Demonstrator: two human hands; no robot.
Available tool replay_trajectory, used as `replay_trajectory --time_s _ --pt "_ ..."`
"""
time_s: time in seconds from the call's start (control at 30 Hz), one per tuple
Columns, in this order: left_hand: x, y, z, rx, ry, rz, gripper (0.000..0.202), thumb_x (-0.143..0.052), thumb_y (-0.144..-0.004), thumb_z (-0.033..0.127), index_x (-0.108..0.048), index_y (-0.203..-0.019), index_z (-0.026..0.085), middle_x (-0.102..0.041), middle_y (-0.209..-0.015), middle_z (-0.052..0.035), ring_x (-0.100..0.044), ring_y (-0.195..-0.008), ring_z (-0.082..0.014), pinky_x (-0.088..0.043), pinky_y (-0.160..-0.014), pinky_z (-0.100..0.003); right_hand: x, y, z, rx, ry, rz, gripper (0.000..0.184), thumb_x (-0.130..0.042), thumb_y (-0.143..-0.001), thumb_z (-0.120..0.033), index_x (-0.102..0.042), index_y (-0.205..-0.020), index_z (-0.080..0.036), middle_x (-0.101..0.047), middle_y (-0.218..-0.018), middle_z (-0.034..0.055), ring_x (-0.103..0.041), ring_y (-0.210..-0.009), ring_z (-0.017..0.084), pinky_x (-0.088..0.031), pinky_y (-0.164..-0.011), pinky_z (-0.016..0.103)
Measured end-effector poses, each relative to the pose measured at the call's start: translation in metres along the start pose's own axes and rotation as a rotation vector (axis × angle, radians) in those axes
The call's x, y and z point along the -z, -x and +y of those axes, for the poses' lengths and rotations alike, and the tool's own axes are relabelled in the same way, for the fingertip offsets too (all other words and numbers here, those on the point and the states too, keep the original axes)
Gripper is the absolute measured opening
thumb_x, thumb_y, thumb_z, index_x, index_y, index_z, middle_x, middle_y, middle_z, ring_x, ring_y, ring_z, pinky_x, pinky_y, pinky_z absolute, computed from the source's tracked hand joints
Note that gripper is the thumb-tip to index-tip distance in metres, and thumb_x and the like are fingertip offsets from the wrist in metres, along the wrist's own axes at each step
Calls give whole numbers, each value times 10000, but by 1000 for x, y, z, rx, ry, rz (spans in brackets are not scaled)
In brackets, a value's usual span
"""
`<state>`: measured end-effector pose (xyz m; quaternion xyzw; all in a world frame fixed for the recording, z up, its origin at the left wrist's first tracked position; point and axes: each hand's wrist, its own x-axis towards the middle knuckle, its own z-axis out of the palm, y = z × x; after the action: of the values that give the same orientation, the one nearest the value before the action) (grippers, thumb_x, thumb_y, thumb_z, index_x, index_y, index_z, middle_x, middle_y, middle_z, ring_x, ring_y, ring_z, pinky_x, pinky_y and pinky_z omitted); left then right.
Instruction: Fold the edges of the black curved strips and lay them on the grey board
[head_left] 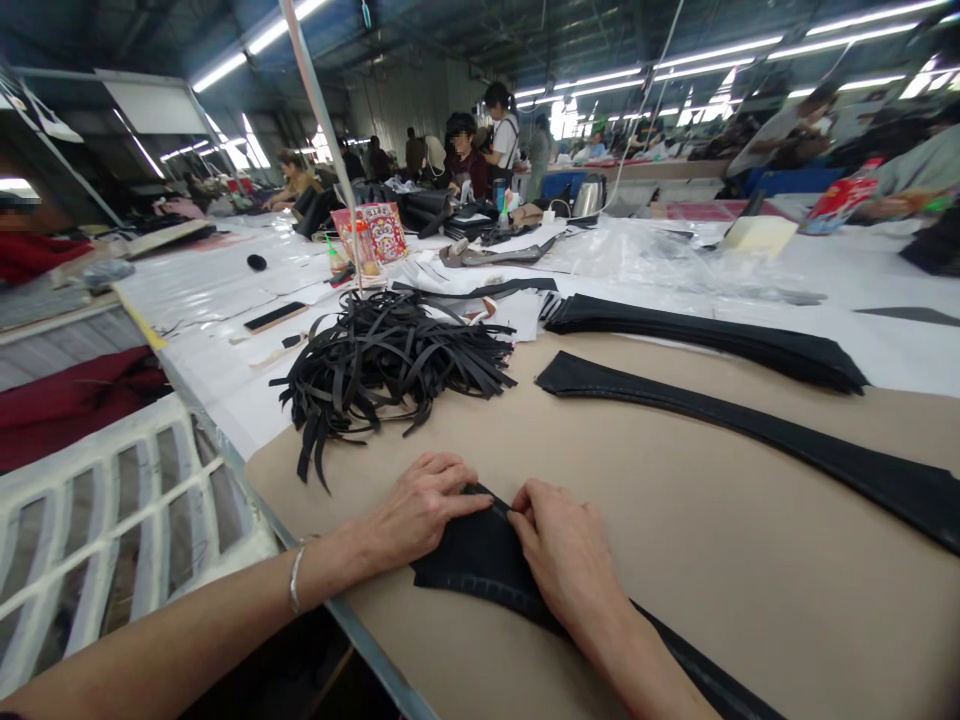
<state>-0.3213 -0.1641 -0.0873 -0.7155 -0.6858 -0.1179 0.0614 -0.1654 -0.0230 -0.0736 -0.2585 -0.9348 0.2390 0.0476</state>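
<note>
My left hand (420, 508) is at the wide near end of a long black curved strip (469, 560), which looks like leather or coated fabric. Its fingers bend over the strip's far edge, with one digit stretched along it. My right hand (566, 545) pinches the same edge a little to the right, thumb against fingertips. The strip runs under my right wrist toward the lower right, and pale marks line its near edge. Beyond my hands lies a tangled heap of narrow black strips (390, 360). Another long black curved piece (675, 395) rests farther right.
Tan sheeting (750, 520) covers the near table. A stack of black curved pieces (697, 335) lies farther back, near clear plastic (660, 265). A red patterned packet (382, 230) and a kettle (590, 195) stand beyond. At left is a white slatted rack (112, 530); people work behind.
</note>
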Motion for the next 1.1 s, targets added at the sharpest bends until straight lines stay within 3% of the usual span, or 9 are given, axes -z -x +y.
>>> replay_trajectory --time_s 0.1,0.23,0.37,0.5,0.7,0.87,1.1 --pt "2 3 -10 76 7 65 374 -431 -905 73 -691 -1092 265 -621 -1058 -59 -514 -1043 -197 -443 -937 -386 -2 -1 1 -7 9 -21 111 -572 -922 -126 -619 -857 -203 -660 -881 21 -583 -867 226 -315 -726 341" --pt "8 11 -28 40 -144 154 362 -410 -898 44 -705 -995 231 -622 -1111 -67 -500 -1072 -228 -438 -914 -409 -5 -2 1 -29 10 -30 92 -592 -912 -139 -617 -846 -200 -661 -878 28 -577 -888 241 -313 -745 357" --pt "7 4 -20 72 -85 243 353 -390 -903 30 -681 -1004 203 -633 -1112 -72 -502 -1078 -226 -427 -935 -411 -6 -2 1 -25 14 -23 72 -590 -911 -134 -620 -871 -186 -661 -896 50 -574 -895 257 -317 -754 370" --pt "4 -21 2 152 186 89 251 -505 -917 118 -626 -1125 187 -649 -1037 -56 -541 -1001 -194 -445 -921 -353 -6 -2 1 2 8 -22 62 -585 -915 -129 -621 -883 -168 -653 -892 68 -578 -880 257 -334 -764 363" --pt "13 -46 3 168 238 -172 127 -606 -852 114 -668 -928 195 -624 -936 -22 -548 -953 -183 -427 -880 -303 -7 -1 6 47 -51 -4 97 -578 -915 -109 -609 -866 -187 -623 -878 38 -568 -846 222 -368 -734 319" --pt "18 -50 -2 103 230 -225 94 -604 -845 101 -636 -813 183 -610 -890 -9 -548 -899 -165 -416 -827 -271 -13 2 11 110 -100 47 113 -595 -906 -91 -592 -852 -191 -601 -867 21 -541 -855 225 -377 -764 339" --pt "17 -44 -2 39 213 -225 128 -541 -907 124 -653 -931 181 -611 -886 -30 -546 -899 -172 -412 -849 -289 -23 7 21 245 -118 97 154 -550 -903 -30 -627 -929 -161 -580 -907 48 -510 -895 234 -404 -831 360"
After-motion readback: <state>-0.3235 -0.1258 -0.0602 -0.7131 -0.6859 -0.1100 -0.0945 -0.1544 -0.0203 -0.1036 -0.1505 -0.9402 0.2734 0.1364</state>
